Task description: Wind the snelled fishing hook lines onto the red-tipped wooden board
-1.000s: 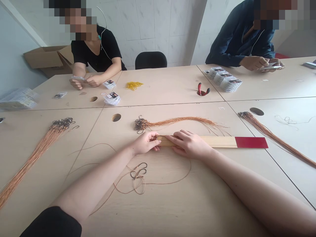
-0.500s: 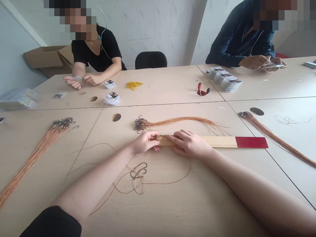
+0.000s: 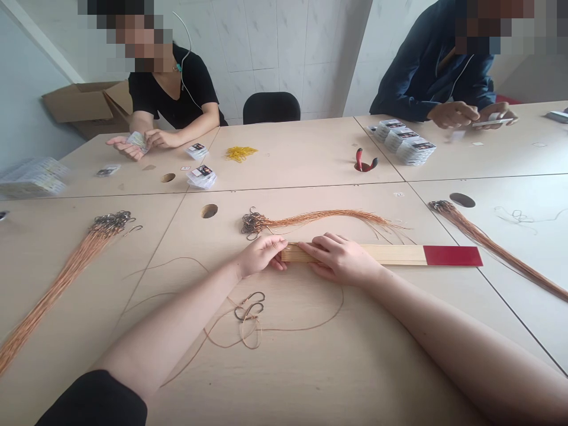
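Toward the left edge of the tabletop (image 3: 288,378) we see a hooked bundle (image 3: 75,266) slanting to the near-left corner, then a few loose hooks (image 3: 248,310) with trailing line on the near side. Right of those comes our left hand (image 3: 261,254) at the wooden strip's (image 3: 393,254) left end; thumb and forefinger draw close together there, though we cannot tell what, if anything, they pinch. Our right hand (image 3: 339,260) lies over the strip, forefinger stretched along it, thumb at its near side, pressing it down. The strip runs nearly level across the tabletop's middle, below a second bundle (image 3: 319,216) — its red end reaches the right seam, short of a third bundle (image 3: 497,247) trailing to the right edge. We judge the step in hand to be fine work at the strip's left end — the next move calls for a steady right hand and precise left fingertips.
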Demonstrator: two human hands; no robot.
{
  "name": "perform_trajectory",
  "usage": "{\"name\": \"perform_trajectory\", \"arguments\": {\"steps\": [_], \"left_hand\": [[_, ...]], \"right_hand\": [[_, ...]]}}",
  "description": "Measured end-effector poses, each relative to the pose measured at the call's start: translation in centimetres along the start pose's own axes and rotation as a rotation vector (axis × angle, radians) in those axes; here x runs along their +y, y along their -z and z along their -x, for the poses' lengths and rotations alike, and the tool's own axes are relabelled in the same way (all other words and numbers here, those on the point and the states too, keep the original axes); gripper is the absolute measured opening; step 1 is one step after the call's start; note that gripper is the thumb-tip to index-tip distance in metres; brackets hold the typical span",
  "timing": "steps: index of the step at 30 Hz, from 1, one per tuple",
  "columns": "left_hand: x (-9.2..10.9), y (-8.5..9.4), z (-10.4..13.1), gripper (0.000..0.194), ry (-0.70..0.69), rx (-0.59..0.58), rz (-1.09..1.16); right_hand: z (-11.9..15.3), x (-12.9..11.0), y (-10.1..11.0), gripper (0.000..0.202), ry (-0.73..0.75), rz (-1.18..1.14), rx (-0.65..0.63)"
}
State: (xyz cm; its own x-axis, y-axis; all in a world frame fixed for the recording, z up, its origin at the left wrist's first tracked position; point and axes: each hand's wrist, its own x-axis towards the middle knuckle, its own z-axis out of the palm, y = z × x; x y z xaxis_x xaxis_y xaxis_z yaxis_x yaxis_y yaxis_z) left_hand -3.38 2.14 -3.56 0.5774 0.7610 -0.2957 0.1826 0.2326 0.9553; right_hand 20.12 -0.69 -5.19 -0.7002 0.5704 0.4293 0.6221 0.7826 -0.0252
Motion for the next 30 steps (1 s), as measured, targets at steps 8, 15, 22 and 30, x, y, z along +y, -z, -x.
{"name": "perform_trajectory", "arguments": {"steps": [8, 15, 22, 30], "left_hand": [[0.06, 0.08, 0.12, 0.032, -0.007, -0.013, -0.13], [-0.19, 0.19, 0.05, 0.028, -0.003, -0.029, -0.099], [-0.04, 0.11, -0.03, 0.027, 0.002, -0.03, -0.073], [-0.02, 0.14, -0.02, 0.026, 0.0, -0.033, -0.078]], "right_hand": [[-0.01, -0.03, 0.01, 0.04, 0.0, 0.006, -0.004], [0.01, -0.05, 0.08, 0.041, -0.007, 0.009, -0.017], [-0.09, 0.0, -0.03, 0.041, -0.002, -0.001, -0.005], [0.04, 0.05, 0.08, 0.041, -0.016, -0.007, -0.007]]}}
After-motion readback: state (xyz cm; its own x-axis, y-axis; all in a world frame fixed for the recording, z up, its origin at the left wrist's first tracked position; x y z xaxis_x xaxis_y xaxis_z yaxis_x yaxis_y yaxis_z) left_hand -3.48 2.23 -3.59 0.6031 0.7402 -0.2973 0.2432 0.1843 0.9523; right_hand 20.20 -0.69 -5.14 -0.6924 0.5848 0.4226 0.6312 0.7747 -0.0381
